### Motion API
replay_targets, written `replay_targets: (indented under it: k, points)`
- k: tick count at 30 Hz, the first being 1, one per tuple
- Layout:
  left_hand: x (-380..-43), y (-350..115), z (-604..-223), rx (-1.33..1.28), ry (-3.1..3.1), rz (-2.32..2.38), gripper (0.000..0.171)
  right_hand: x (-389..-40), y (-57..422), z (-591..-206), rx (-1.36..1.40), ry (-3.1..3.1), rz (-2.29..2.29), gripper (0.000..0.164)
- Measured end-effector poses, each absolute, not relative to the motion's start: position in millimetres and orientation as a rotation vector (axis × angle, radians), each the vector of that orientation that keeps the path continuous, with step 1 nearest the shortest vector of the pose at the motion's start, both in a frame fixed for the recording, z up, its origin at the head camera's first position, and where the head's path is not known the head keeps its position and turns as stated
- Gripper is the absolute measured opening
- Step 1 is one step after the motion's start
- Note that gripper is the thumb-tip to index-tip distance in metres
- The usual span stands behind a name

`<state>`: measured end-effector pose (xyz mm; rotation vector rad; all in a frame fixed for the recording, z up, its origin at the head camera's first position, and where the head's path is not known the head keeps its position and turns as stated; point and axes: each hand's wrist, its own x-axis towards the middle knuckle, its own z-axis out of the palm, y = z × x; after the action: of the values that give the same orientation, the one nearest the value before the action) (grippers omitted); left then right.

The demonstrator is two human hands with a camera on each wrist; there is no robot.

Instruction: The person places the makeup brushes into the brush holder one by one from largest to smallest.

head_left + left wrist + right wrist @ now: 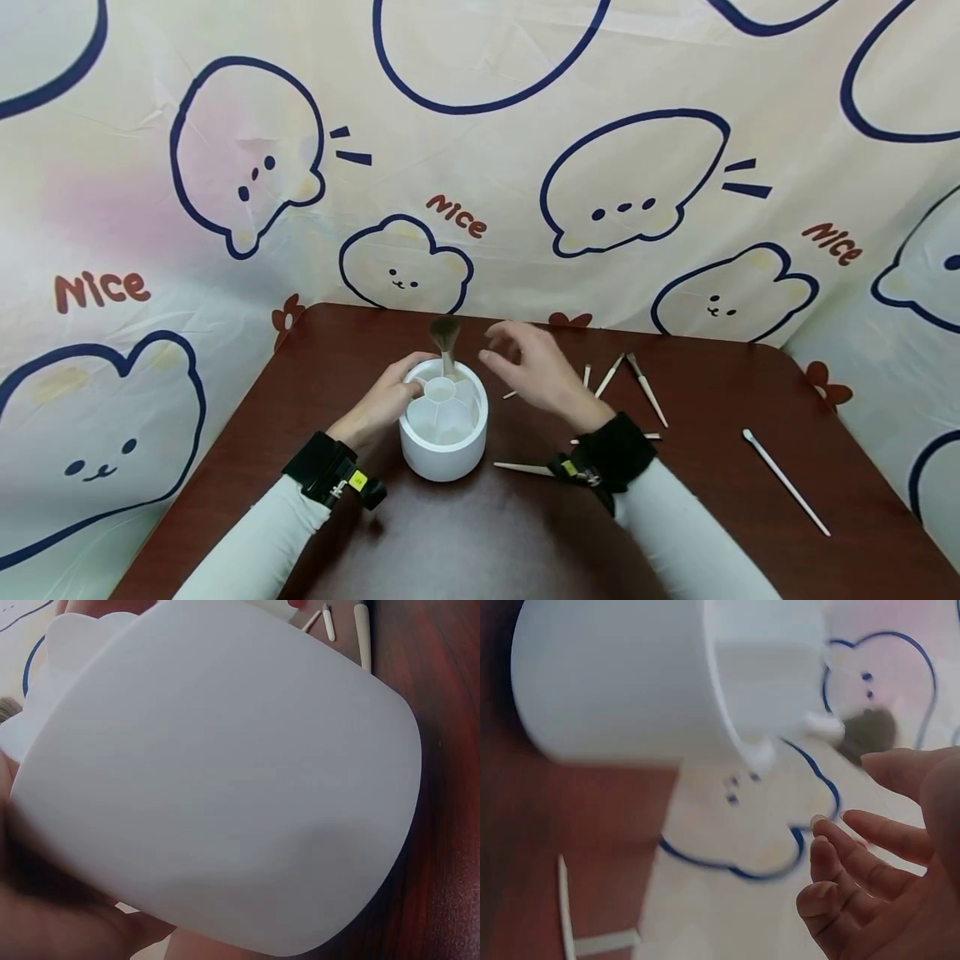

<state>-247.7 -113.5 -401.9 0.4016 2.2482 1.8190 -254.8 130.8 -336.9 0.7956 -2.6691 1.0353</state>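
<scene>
A round white brush holder [444,460] with several inner compartments stands upright on the table. My left hand [377,406] grips its left side, the thumb at the rim; in the left wrist view the holder's smooth wall [225,765] fills most of the picture. One makeup brush [446,335] with dark, fluffy bristles stands head up in a rear compartment. My right hand [536,368] hovers to the right of the holder, fingers loosely bent and holding nothing. In the right wrist view its fingers [874,874] are spread apart, the thumb close to the blurred brush head [868,736].
Several light-handled brushes lie on the dark brown table [420,550] to the right, among them one with dark bristles [648,392] and one below my right wrist [521,468]. A long white-handled brush [786,483] lies farther right. A patterned cloth [510,167] hangs behind.
</scene>
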Motion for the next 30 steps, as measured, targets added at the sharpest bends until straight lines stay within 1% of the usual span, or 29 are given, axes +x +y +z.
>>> replay_targets:
  k: [5,10,15,22,30]
  points:
    - [-234,-113,-384,0.419,2.24,1.816,0.049,-255,184,-319,0.726,-2.651,0.951,0.029]
    - [-227,-111,-376,0.423,2.247,1.81,0.048,-257,235,-319,0.596,-2.704,0.864,0.032]
    - [-225,-110,-376,0.428,2.268,1.812,0.047,-262,269,-336,0.498,-2.761,0.807,0.036]
    - [-227,-111,-378,0.435,2.298,1.805,0.046,-277,303,-370,0.359,-2.859,0.815,0.037]
    - [-227,-110,-381,0.45,2.313,1.812,0.046,-290,327,-404,0.09,-3.032,0.625,0.049]
